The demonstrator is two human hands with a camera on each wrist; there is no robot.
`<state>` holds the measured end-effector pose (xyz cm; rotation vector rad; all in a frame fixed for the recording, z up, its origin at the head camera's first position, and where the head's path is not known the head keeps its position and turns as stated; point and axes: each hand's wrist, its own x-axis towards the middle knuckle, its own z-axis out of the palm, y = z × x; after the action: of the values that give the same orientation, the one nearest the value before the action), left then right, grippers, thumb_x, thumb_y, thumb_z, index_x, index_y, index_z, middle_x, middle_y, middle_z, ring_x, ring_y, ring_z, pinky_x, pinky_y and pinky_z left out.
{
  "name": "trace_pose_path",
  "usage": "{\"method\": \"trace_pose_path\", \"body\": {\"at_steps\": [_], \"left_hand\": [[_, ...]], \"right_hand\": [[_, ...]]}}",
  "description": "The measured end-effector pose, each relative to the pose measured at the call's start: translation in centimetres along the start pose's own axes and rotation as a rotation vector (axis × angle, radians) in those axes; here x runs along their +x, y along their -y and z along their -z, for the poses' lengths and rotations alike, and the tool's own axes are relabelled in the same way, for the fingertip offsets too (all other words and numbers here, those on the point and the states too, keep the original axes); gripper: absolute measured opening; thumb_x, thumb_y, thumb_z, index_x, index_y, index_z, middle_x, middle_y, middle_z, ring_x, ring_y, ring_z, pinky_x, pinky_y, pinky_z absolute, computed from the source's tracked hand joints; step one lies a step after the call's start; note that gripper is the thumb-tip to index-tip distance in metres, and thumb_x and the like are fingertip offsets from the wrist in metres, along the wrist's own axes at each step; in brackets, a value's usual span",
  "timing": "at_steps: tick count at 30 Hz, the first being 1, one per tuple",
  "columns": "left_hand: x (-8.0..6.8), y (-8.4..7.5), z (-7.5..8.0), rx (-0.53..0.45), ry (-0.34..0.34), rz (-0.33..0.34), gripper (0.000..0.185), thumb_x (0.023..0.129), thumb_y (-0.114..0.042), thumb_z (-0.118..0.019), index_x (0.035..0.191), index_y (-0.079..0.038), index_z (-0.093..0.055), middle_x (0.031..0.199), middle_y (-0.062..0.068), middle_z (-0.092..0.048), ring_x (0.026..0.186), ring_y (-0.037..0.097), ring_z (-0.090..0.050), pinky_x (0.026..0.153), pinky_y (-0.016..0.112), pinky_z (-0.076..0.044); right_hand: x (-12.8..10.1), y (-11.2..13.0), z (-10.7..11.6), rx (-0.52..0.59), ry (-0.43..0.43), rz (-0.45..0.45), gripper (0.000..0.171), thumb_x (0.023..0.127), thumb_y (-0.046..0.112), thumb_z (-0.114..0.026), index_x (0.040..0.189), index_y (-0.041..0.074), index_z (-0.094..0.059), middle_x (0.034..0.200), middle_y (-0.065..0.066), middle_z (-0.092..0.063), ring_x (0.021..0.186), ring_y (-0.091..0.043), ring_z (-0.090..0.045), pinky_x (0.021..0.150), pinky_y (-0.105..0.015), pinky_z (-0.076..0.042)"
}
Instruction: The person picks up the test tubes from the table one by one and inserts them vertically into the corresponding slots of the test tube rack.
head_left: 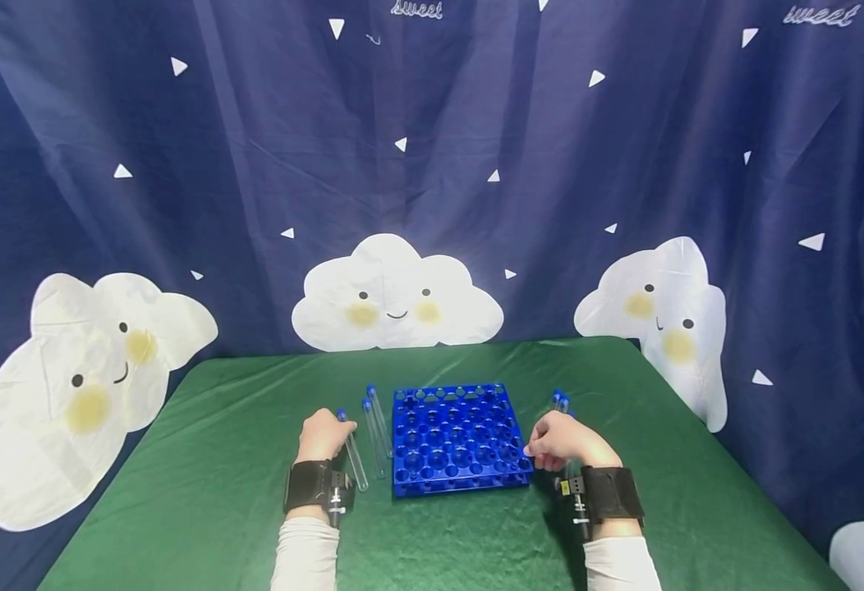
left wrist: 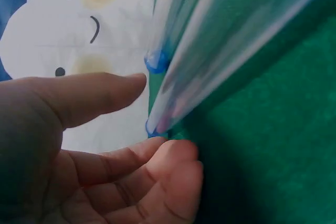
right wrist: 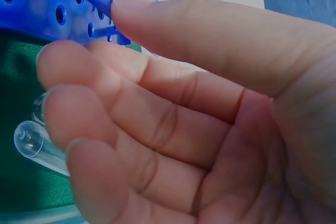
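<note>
While both hands rest on the green counter (head_left: pixel 203 460), the blue rack (head_left: pixel 452 435) sits between them with every hole that shows empty, so the loading seems to be only at its start. The left hand (head_left: pixel 323 435) lies at the near-left of the rack, against the nearest of three clear tubes (head_left: pixel 353 453) lying flat there; in the left wrist view its fingers (left wrist: pixel 168 179) are loosely bent beside the tubes' ends and not wrapped round any of them, so it looks relaxed, touching and not gripping. The right hand (head_left: pixel 561 443) is at the rack's near-right corner. Its fingers (right wrist: pixel 121 129) are curled with the thumb across toward the rack's edge, and a clear tube (right wrist: pixel 39 148) lies on the counter just under them; whether they pinch it I cannot tell. More tubes (head_left: pixel 560 402) with blue tips lie just beyond that hand.

By my reading the step in hand is picking up a tube on each side. The next move would call for closing finger and thumb round one tube, lifting it clear of its neighbours, turning it upright with the rounded end down, and lining it over a hole.
</note>
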<state>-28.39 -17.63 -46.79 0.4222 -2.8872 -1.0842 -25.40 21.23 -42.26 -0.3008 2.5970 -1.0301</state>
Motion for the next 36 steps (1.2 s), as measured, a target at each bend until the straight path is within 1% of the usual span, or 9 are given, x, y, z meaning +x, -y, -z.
{"method": "trace_pose_path", "body": {"at_steps": [3,7,11,15,19,22,25,29,36], "left_hand": [[0.1,0.1,-0.2,0.02,-0.019,-0.002,0.029,0.082,-0.024,-0.068,0.063,-0.005,-0.058,0.045,0.001,-0.049,0.046,0.017,-0.051,0.046,0.026,-0.039],[0.0,0.3,-0.3,0.039,-0.02,0.003,0.025,0.081,-0.023,-0.066,0.075,0.0,-0.062,0.065,0.012,-0.06,0.06,0.024,-0.056,0.053,0.032,-0.045],[-0.1,0.5,-0.4,0.037,-0.028,-0.002,0.026,0.079,-0.024,-0.063,0.08,0.002,-0.061,0.076,0.017,-0.062,0.068,0.029,-0.056,0.058,0.037,-0.047],[0.1,0.8,-0.2,0.001,-0.033,0.009,0.025,0.079,-0.026,-0.062,0.07,-0.002,-0.059,0.06,0.01,-0.058,0.057,0.024,-0.055,0.05,0.031,-0.043],[0.3,1.0,0.1,-0.093,0.007,0.048,0.024,0.079,-0.024,-0.06,0.063,-0.007,-0.057,0.045,-0.001,-0.051,0.044,0.014,-0.053,0.044,0.023,-0.041],[0.5,1.0,0.1,-0.148,0.024,0.048,0.024,0.079,-0.022,-0.058,0.06,-0.008,-0.059,0.044,-0.003,-0.051,0.044,0.011,-0.055,0.045,0.021,-0.043],[0.4,0.6,0.4,-0.205,0.027,0.019,0.023,0.081,-0.021,-0.058,0.065,-0.006,-0.063,0.048,-0.003,-0.056,0.048,0.01,-0.059,0.049,0.02,-0.047],[-0.2,-0.8,1.5,-0.266,0.009,-0.037,0.02,0.084,-0.02,-0.06,0.085,-0.001,-0.065,0.066,0.006,-0.066,0.059,0.014,-0.065,0.057,0.023,-0.051],[-1.4,-3.3,3.3,-0.294,-0.092,-0.193,0.019,0.085,-0.018,-0.064,0.096,-0.003,-0.059,0.086,0.013,-0.07,0.064,0.014,-0.069,0.061,0.026,-0.055]], "right_hand": [[0.0,0.0,0.0,0.004,0.001,-0.007,0.015,0.085,0.008,-0.069,0.076,-0.003,-0.066,0.062,-0.007,-0.066,0.052,-0.015,-0.06,0.055,-0.033,-0.057],[0.1,-0.1,0.0,0.012,0.002,-0.024,0.015,0.085,0.008,-0.069,0.074,-0.002,-0.066,0.061,-0.006,-0.065,0.051,-0.014,-0.059,0.054,-0.033,-0.056],[0.1,-0.2,-0.1,0.025,0.012,-0.017,0.015,0.086,0.007,-0.068,0.074,-0.002,-0.066,0.061,-0.007,-0.066,0.051,-0.013,-0.059,0.054,-0.032,-0.057],[0.1,0.1,-0.2,0.041,0.02,-0.006,0.014,0.087,0.005,-0.067,0.075,-0.003,-0.067,0.061,-0.007,-0.066,0.051,-0.013,-0.06,0.054,-0.033,-0.057],[0.1,0.2,-0.2,0.042,0.018,-0.016,0.014,0.087,0.005,-0.066,0.075,-0.002,-0.066,0.061,-0.007,-0.065,0.051,-0.013,-0.059,0.054,-0.033,-0.057],[0.1,0.2,-0.2,0.041,0.02,-0.022,0.014,0.087,0.004,-0.066,0.074,-0.002,-0.066,0.061,-0.007,-0.065,0.051,-0.013,-0.059,0.053,-0.031,-0.057],[0.2,0.3,-0.1,0.035,0.024,-0.027,0.015,0.087,0.003,-0.065,0.074,-0.002,-0.066,0.061,-0.008,-0.065,0.05,-0.014,-0.059,0.053,-0.031,-0.057],[0.4,0.5,0.0,0.02,0.024,-0.028,0.015,0.088,0.003,-0.065,0.073,-0.002,-0.065,0.061,-0.008,-0.065,0.05,-0.014,-0.058,0.052,-0.031,-0.057],[0.4,0.3,-0.3,0.005,0.021,-0.012,0.016,0.088,0.003,-0.065,0.073,-0.001,-0.064,0.059,-0.007,-0.064,0.049,-0.013,-0.059,0.052,-0.032,-0.057]]}}
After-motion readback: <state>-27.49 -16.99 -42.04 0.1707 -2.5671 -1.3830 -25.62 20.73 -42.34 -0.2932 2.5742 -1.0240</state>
